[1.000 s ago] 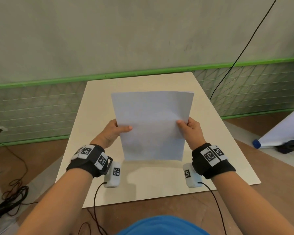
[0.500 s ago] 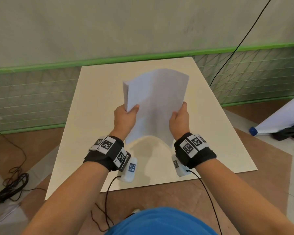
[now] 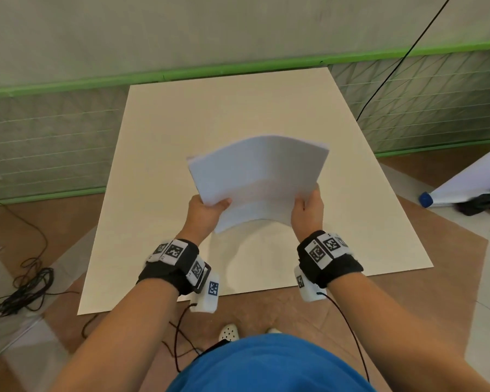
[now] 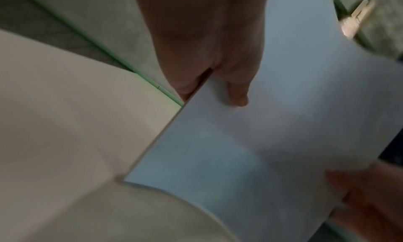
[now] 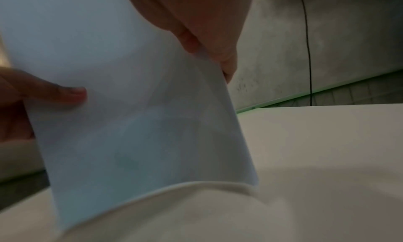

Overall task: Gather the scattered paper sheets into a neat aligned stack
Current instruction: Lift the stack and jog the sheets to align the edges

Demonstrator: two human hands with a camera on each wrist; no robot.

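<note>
White paper sheets [image 3: 256, 181] are held bowed above the table [image 3: 159, 165], pinched at each side by the left hand [image 3: 203, 213] and right hand [image 3: 307, 210], probably so their edges can be squared.

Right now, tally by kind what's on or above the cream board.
Hands: 2, left and right
Paper stack: 1, gripped by both hands; sheet count unclear
Wrist cameras: 2
Cream board: 1
Total: 6
</note>
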